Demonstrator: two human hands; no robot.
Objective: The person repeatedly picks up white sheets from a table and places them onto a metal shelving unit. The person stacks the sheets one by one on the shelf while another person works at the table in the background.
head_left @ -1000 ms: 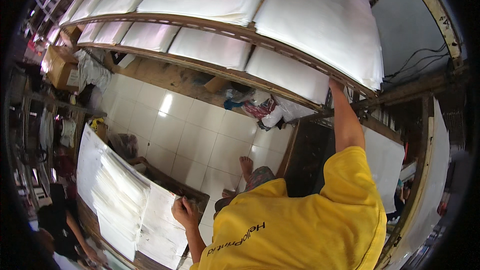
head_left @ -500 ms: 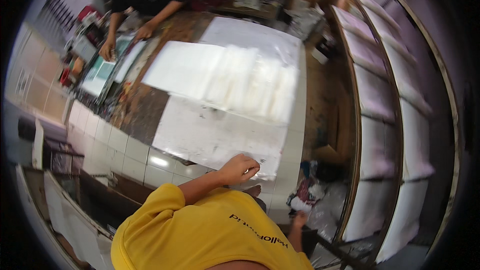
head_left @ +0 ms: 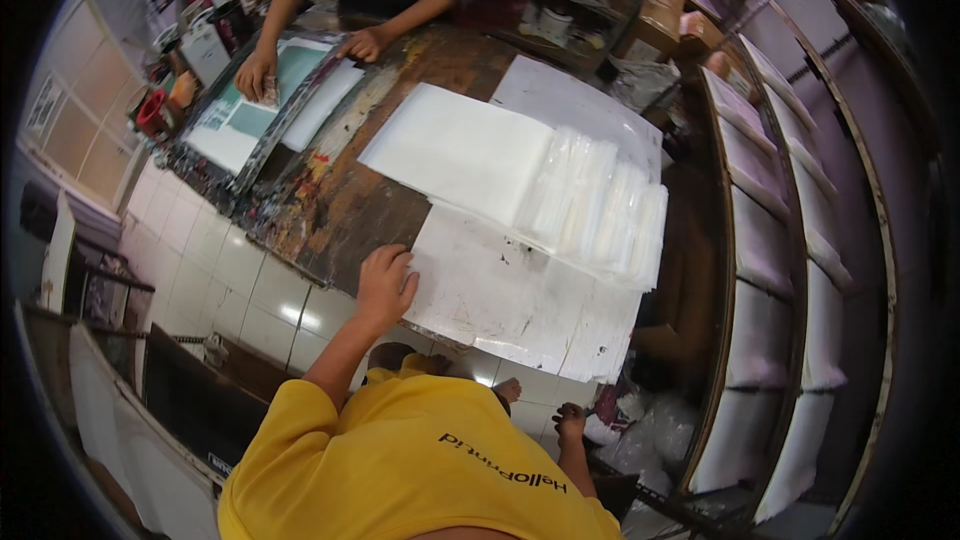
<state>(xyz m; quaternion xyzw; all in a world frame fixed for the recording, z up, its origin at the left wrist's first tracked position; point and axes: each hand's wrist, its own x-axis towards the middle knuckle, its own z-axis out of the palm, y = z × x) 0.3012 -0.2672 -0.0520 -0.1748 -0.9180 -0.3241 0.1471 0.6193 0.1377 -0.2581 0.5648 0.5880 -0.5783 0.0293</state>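
The left hand is resting flat, fingers spread and gripping nothing, on the near-left corner of the sheet at the worktop's near edge. The sheet's long axis is running rightward from it. The right hand is hanging empty, loosely curled, below the edge.

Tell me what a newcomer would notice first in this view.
Probably the big white sheet on the paint-stained worktable, with the left hand flat on its near corner, and the stack of clear plastic bags fanned out just beyond it. The right hand hangs low beside the yellow shirt, holding nothing. Across the table, another person's hands rest on a printing screen.
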